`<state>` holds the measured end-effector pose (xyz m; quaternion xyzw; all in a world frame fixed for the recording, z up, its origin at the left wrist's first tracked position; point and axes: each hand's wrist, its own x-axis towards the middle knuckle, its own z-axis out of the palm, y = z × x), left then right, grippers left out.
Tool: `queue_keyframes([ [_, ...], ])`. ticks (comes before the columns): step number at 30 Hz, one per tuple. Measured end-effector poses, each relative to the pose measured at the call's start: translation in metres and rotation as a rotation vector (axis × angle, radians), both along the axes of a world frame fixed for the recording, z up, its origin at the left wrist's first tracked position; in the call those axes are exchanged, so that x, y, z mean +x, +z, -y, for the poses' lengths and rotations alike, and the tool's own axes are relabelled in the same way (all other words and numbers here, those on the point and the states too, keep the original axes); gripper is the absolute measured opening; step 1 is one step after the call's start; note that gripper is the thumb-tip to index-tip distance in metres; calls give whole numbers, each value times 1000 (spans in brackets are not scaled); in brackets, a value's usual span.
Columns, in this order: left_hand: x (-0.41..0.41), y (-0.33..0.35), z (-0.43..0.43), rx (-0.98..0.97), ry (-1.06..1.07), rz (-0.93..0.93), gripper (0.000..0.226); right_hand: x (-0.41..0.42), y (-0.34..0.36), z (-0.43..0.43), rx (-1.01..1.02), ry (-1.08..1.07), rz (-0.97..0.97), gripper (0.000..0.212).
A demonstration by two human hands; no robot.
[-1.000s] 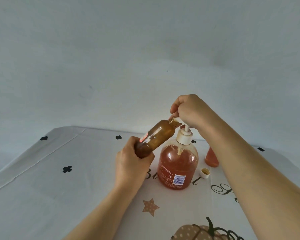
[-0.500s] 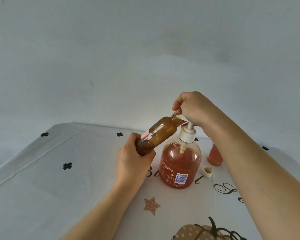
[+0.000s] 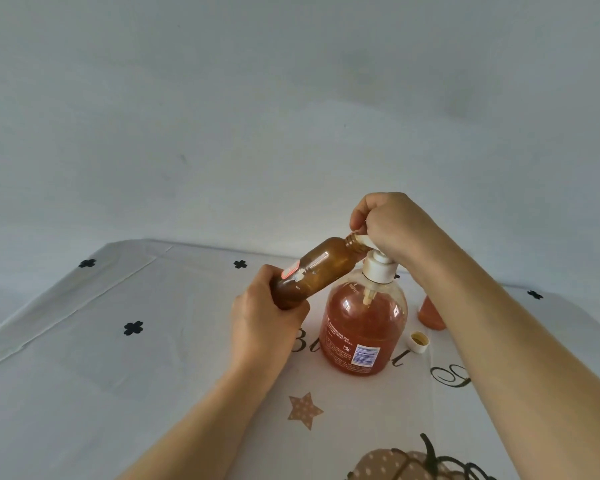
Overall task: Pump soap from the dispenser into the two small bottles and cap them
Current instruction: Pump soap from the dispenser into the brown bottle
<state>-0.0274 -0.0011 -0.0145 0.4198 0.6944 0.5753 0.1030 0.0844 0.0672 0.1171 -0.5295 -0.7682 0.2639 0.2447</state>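
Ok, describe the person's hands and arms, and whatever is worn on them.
Both the left hand and right hand are bare: no gloves, no rings showing. No sleeves, watch or bracelet appear anywhere up to the frame edge.

Bare tablecloth (image 3: 84, 358) left of your left hand (image 3: 264, 323) gives the widest passage. The tilted brown bottle (image 3: 321, 268) it grips bars the way to the dispenser (image 3: 362, 327), whose pump (image 3: 378, 268) your right hand (image 3: 392, 223) grips. Partly behind your right forearm (image 3: 482, 323) stands a small bottle (image 3: 430, 315), with a loose cap (image 3: 419, 342) between it and the dispenser.
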Motion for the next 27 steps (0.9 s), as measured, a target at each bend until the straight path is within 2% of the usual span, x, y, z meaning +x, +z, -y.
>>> queue_keyframes([
  [3,2,2,-1,22,5,-17,22,0,9,0,33,23,30,22],
  [8,5,2,0,56,-21,-8,21,2,12,0,25,-50,-37,36],
  [27,3,3,2,56,-18,19,21,-4,12,4,-37,-46,-104,37],
])
